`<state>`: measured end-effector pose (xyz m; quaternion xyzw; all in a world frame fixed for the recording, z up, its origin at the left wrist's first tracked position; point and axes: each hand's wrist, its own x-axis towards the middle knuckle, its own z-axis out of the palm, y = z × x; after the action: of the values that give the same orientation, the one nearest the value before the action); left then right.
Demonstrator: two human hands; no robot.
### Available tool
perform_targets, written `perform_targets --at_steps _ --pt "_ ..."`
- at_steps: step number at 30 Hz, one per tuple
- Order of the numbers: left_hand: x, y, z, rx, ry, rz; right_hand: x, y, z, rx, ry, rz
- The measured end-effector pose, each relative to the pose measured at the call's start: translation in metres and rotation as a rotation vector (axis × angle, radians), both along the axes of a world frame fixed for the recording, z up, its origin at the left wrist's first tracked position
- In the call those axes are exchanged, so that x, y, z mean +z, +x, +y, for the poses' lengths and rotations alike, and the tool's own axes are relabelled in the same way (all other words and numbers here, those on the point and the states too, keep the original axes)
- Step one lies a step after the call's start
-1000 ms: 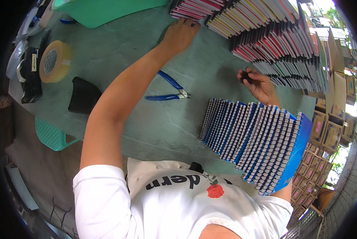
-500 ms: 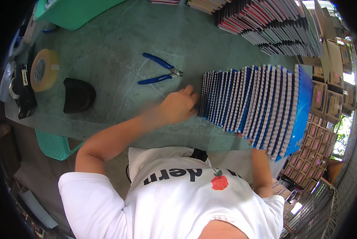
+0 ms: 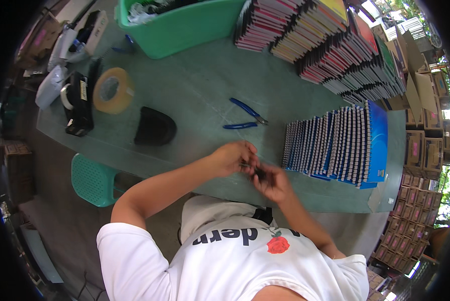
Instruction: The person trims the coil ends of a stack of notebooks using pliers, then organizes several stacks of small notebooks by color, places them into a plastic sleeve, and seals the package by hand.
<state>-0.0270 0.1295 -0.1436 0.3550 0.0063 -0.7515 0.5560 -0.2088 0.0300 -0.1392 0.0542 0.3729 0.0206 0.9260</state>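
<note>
My left hand (image 3: 235,158) and my right hand (image 3: 273,183) meet over the near part of the table, their fingertips almost touching. The left hand's fingers are closed in a pinch. Curled fingers of the right hand close on something small and dark, too blurred to name. A leaning row of blue spiral-bound notebooks (image 3: 330,145) stands to the right of both hands. Just beyond them, blue-handled cutting pliers (image 3: 242,106) lie with their handles spread.
The green table (image 3: 200,85) also holds a black curved object (image 3: 155,126), a tape roll (image 3: 113,90), a black tape dispenser (image 3: 79,105) and a green bin (image 3: 185,30). Tall notebook stacks (image 3: 315,45) fill the far right. A green stool (image 3: 92,178) stands below the left edge.
My right hand has come out from behind the blue notebooks to meet my left hand. The left hand has drawn away from the row's left end. The view has shifted.
</note>
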Motion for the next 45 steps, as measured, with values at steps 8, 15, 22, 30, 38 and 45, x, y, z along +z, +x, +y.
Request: perform_targets --at_steps 8,15,22,30,38,45 --pt "0.147 0.214 -0.04 0.439 -0.446 -0.571 0.138 0.256 -0.054 -0.15 -0.44 -0.568" --pt "0.153 0.245 -0.055 1.078 -0.205 -2.095 0.232 0.325 -0.107 -0.044 -1.313 -0.272" --pt "-0.017 0.063 -0.017 -0.025 -0.468 -2.389 0.376 0.212 -0.128 0.119 -2.051 -0.386" --pt "-0.026 0.058 -0.038 -0.435 -0.441 -2.389 0.313 -0.055 -0.19 0.047 -1.992 0.388" --pt "0.029 0.041 -0.084 -0.343 -0.274 -0.533 0.218 -0.07 -0.17 0.117 -1.627 0.494" --pt "0.055 0.024 -0.112 -0.394 -0.523 0.141 0.247 -0.007 -0.137 0.734 -2.464 0.627"
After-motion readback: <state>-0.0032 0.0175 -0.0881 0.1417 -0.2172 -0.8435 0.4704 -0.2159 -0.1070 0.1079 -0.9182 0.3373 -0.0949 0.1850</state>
